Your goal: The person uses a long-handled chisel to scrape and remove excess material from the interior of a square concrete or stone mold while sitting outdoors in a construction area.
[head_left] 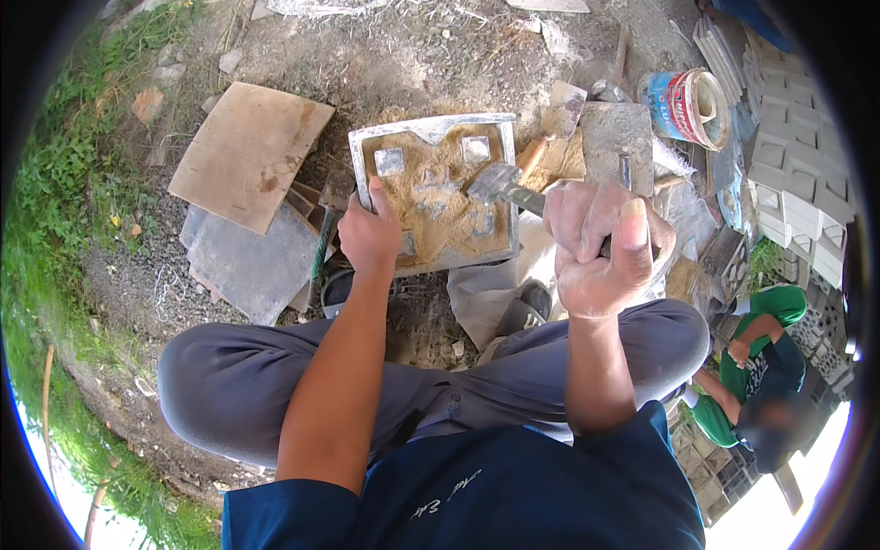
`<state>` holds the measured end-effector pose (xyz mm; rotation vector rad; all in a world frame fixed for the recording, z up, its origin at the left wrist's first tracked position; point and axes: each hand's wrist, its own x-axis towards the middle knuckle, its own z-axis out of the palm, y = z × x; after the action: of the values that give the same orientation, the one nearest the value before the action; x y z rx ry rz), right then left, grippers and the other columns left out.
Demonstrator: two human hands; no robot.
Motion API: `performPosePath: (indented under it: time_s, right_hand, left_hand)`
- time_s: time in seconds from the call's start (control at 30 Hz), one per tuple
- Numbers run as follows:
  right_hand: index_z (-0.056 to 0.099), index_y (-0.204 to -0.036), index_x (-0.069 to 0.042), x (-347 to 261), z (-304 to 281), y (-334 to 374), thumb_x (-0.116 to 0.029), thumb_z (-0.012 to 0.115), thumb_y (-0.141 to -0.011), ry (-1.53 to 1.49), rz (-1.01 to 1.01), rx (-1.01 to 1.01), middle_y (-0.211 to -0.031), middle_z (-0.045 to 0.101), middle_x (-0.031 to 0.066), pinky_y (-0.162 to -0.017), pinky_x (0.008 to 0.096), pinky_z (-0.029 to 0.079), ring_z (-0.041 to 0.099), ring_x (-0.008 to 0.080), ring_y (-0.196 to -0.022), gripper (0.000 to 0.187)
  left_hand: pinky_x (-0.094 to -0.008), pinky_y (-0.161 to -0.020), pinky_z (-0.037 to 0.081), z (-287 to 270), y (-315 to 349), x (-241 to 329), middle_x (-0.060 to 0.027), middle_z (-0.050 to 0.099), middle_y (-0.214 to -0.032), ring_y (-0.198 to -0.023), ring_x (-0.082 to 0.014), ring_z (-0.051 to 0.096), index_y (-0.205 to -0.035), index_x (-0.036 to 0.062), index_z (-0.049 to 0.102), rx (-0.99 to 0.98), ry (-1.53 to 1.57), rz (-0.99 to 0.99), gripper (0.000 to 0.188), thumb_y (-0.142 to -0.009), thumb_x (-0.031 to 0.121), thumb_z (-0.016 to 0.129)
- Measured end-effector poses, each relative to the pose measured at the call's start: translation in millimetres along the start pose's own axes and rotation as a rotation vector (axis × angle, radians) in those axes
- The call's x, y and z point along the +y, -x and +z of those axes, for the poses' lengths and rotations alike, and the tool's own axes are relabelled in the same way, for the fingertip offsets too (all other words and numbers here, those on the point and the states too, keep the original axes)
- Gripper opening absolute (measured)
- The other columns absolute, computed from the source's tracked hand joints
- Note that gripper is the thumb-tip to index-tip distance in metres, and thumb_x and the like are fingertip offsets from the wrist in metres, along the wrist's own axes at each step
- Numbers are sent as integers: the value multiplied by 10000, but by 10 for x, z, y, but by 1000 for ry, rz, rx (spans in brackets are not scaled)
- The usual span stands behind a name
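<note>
A square, pale-rimmed mould (pixel 435 126) sits in front of me, holding damp sandy mix (pixel 449 229). Several grey raised blocks show through the mix, with square ones near the corners. My left hand (pixel 371 229) grips the mould's left edge, thumb over the rim. In my right hand (pixel 610 243), closed in a fist, is a scraper (pixel 495 182) with a flat metal blade. Its blade hangs over the right part of the mould; whether it touches the mix I cannot tell. The scraper's handle is mostly hidden inside my fist.
Left of the mould lie a tan board (pixel 247 151) and grey sheets (pixel 243 261). A blue, red and white bucket (pixel 674 105) stands at the right, beside a flat grey slab (pixel 619 137). Pale moulded blocks (pixel 797 156) are stacked far right. Another person (pixel 756 367) sits at lower right.
</note>
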<state>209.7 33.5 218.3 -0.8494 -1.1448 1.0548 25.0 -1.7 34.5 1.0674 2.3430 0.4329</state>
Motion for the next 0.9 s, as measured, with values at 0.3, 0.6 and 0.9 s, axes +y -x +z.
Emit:
performPosePath:
  time_s: [0.3,0.6,0.9]
  right_hand:
    - [378,-541,-41,-51,20,-23,-190,479,-1006,-83,-51,21,-476,395,17,-394,269,201,313,81,-413,499]
    - [393,-543,-42,39,82,-83,-214,521,-1003,-21,-20,125,-483,400,26,-410,263,201,327,89,-416,507]
    - [368,-528,-43,-122,50,-17,-218,509,-1003,-32,26,50,-478,386,10,-405,273,188,306,81,-410,526]
  left_hand:
    - [-536,-777,531,-23,27,-17,-280,701,-887,-873,-460,680,-1046,-72,672,-31,21,-34,672,-998,550,424]
    - [-538,-790,528,0,-48,-28,-289,698,-911,-902,-466,673,-1088,-77,661,-60,1,-21,679,-996,553,423]
    - [-543,-784,527,9,14,-52,-282,699,-889,-887,-467,675,-1076,-60,672,-9,-4,-11,653,-996,541,433]
